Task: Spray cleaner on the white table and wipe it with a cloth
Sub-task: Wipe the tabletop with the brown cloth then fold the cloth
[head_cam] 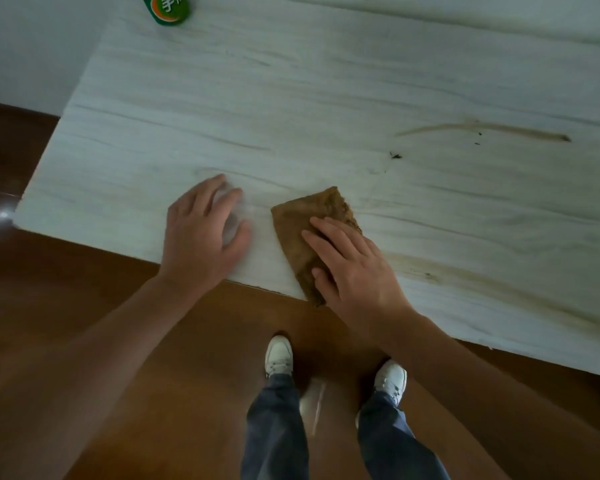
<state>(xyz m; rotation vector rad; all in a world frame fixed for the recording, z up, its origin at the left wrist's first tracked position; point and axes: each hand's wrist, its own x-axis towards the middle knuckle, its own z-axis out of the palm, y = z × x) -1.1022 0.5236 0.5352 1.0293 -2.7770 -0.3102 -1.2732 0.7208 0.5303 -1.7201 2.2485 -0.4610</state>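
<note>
Fingers (329, 237) of right hand (354, 268) lay flat, pressing cloth (312, 216) to wipe table (291, 98) lower center; left hand (201, 233) spread flat, bracing.

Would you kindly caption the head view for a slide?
Right hand presses brown cloth on white table; left hand rests beside it.

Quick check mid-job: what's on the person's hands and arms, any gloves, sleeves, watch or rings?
No gloves on the left hand or right hand, and no rings or watch show. The forearms carry no sleeves as far as the view reaches.
</note>
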